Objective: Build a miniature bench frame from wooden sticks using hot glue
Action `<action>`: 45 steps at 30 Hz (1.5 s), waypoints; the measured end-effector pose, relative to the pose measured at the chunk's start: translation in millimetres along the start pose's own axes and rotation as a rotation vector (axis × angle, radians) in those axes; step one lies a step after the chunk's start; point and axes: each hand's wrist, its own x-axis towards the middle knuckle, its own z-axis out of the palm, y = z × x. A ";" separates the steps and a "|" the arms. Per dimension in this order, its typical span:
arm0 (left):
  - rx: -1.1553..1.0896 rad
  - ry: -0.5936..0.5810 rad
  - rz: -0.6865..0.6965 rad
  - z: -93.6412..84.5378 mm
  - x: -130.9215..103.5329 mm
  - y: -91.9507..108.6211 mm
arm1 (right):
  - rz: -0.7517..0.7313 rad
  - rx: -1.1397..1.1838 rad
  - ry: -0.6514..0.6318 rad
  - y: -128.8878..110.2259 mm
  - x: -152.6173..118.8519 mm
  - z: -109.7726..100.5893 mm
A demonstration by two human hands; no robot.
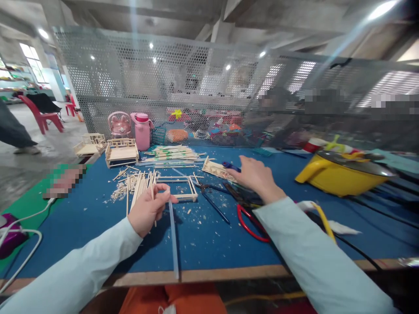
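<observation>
My left hand [151, 208] is closed in a pinch on a thin wooden stick, and a translucent glue stick [174, 244] hangs down from its fingers over the blue mat. Beside it lie a bundle of loose sticks [139, 187] and a small rectangular wooden frame [192, 188]. Farther right, my right hand [257, 176] is at a dark blue tool handle [231, 166], thumb and fingers around its end. Just left of that hand lies a small wooden piece [216, 169]. Blue-handled pliers [214, 203] and red-handled scissors [253, 224] rest below.
Stick-built models [121, 152], a pink bottle [142, 133] and a stick pile [175, 152] stand along the back, before a perforated metal screen [183, 78]. A yellow pot [343, 174] and black cables are at right; a phone [65, 181] lies at left.
</observation>
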 end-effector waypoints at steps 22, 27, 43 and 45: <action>0.209 -0.139 0.055 21.7 4.0 -9.6 | -0.461 0.763 0.326 -71.0 -60.6 2.9; 0.264 -0.162 0.057 20.4 1.8 -10.3 | -0.482 0.766 0.297 -72.4 -67.4 6.3; 0.107 -0.086 0.132 21.8 -1.8 -7.5 | -0.342 0.803 0.317 -77.5 -67.7 11.0; 0.177 0.063 0.355 19.2 -6.5 -1.7 | -0.324 0.802 0.287 -77.1 -67.7 8.5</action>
